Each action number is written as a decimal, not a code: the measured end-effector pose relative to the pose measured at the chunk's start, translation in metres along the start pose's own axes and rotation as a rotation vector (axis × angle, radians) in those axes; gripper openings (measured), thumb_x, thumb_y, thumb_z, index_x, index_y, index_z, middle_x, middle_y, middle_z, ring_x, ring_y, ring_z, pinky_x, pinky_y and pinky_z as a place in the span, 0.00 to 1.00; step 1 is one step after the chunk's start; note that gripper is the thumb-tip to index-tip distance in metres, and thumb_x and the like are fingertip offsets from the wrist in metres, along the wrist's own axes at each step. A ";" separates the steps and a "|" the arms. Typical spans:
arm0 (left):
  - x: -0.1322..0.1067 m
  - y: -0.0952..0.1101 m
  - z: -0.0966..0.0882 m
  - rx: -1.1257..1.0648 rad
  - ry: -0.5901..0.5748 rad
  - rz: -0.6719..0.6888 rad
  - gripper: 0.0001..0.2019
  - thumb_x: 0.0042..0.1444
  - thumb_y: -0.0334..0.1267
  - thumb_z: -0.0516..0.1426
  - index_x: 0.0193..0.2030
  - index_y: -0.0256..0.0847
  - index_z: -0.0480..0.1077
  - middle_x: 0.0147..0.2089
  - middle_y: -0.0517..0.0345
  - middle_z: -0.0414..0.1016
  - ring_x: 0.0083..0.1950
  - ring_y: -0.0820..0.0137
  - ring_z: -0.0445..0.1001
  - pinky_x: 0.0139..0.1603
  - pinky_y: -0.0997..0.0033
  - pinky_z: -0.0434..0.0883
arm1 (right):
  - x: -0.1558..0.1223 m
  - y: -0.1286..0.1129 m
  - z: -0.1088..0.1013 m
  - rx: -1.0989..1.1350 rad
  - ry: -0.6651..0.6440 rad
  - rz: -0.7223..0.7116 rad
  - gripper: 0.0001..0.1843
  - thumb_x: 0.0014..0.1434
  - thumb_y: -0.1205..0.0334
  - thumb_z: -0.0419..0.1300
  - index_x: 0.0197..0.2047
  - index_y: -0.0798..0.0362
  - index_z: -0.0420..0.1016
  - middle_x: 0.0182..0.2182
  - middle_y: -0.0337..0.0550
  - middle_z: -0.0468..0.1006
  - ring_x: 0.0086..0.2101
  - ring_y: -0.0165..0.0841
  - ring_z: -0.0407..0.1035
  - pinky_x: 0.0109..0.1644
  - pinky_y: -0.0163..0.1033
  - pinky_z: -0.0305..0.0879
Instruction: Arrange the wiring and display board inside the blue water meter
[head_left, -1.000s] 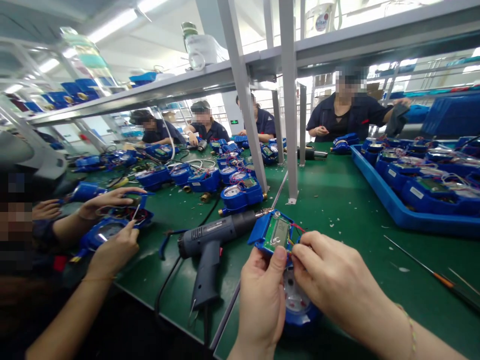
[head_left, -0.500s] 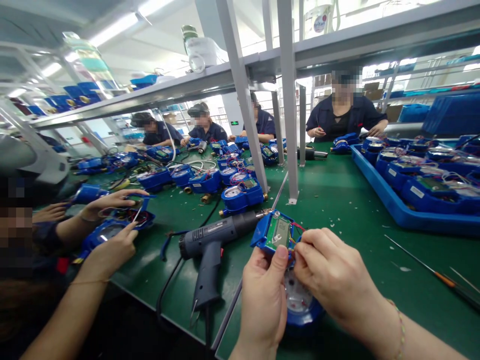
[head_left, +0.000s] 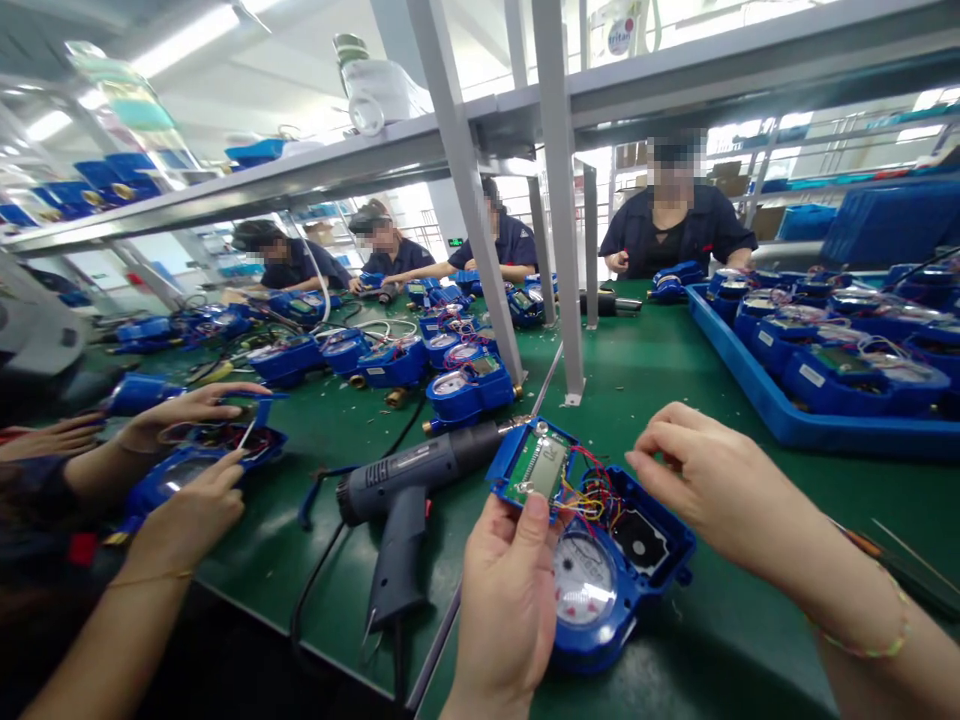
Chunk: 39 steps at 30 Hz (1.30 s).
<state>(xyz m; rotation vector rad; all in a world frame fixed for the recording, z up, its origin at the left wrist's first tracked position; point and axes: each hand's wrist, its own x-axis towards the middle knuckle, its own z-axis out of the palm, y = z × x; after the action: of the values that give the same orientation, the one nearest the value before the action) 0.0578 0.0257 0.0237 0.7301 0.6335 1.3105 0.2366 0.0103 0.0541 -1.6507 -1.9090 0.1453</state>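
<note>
My left hand (head_left: 506, 590) grips the blue meter cover (head_left: 516, 450), thumb on its front edge. A green circuit board with a grey display (head_left: 545, 465) sits in this cover. Red, yellow and dark wires (head_left: 589, 492) run from it into the open compartment of a blue water meter (head_left: 596, 640). That compartment holds a black part with a silver disc (head_left: 639, 545), and the meter's round dial (head_left: 585, 580) faces up. My right hand (head_left: 694, 480) hovers right of the wires, apart from the meter, fingers curled and pinched together. Whatever lies between its fingertips, if anything, is hidden.
A heat gun (head_left: 405, 500) lies left of the meter, its nozzle near the cover. At right stands a blue tray (head_left: 780, 415) of meters. Shelf posts (head_left: 559, 250) rise beyond. A co-worker's hands (head_left: 187, 500) handle another meter at left. Screwdrivers (head_left: 862, 540) lie partly behind my right forearm.
My right hand has moved off the wires to the right, uncovering the meter's compartment and dial. My left hand keeps hold of the cover. The view has shifted slightly right.
</note>
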 end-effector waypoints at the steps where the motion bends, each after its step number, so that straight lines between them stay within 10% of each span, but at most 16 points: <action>1: 0.000 0.000 0.000 -0.003 -0.005 -0.002 0.23 0.57 0.34 0.59 0.61 0.45 0.63 0.52 0.51 0.74 0.51 0.64 0.73 0.53 0.63 0.70 | 0.000 -0.003 0.000 0.058 -0.036 -0.021 0.04 0.63 0.65 0.55 0.37 0.51 0.71 0.36 0.38 0.70 0.36 0.33 0.66 0.40 0.40 0.62; 18: 0.001 0.006 -0.004 -0.081 -0.066 -0.091 0.23 0.59 0.33 0.56 0.61 0.45 0.62 0.54 0.49 0.74 0.51 0.64 0.74 0.53 0.62 0.70 | -0.007 -0.006 -0.011 0.140 -0.490 -0.182 0.07 0.57 0.68 0.62 0.28 0.49 0.72 0.29 0.31 0.72 0.31 0.29 0.67 0.35 0.34 0.60; 24: 0.014 0.016 0.001 -0.008 -0.083 -0.164 0.19 0.60 0.33 0.55 0.58 0.41 0.64 0.51 0.48 0.76 0.50 0.64 0.75 0.51 0.61 0.71 | 0.002 0.010 -0.008 0.069 -0.330 -0.012 0.02 0.60 0.61 0.59 0.36 0.48 0.74 0.32 0.35 0.74 0.33 0.33 0.68 0.36 0.37 0.62; 30: 0.042 0.028 0.005 0.152 -0.107 -0.216 0.14 0.56 0.29 0.57 0.50 0.36 0.70 0.48 0.46 0.77 0.45 0.62 0.77 0.45 0.62 0.74 | 0.007 0.025 0.006 0.035 -0.365 -0.054 0.19 0.59 0.61 0.59 0.53 0.55 0.68 0.45 0.46 0.73 0.45 0.40 0.67 0.50 0.46 0.63; 39: 0.060 0.015 -0.003 0.070 -0.041 -0.263 0.07 0.56 0.32 0.58 0.42 0.36 0.71 0.38 0.49 0.80 0.37 0.64 0.79 0.40 0.62 0.75 | 0.005 0.031 0.009 0.042 -0.471 -0.159 0.17 0.55 0.70 0.58 0.47 0.47 0.76 0.42 0.44 0.72 0.43 0.37 0.69 0.52 0.43 0.63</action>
<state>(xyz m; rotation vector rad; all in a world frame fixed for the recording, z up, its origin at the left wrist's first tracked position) 0.0557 0.0873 0.0337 0.7027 0.7189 1.0332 0.2585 0.0249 0.0343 -1.5227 -2.3541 0.5461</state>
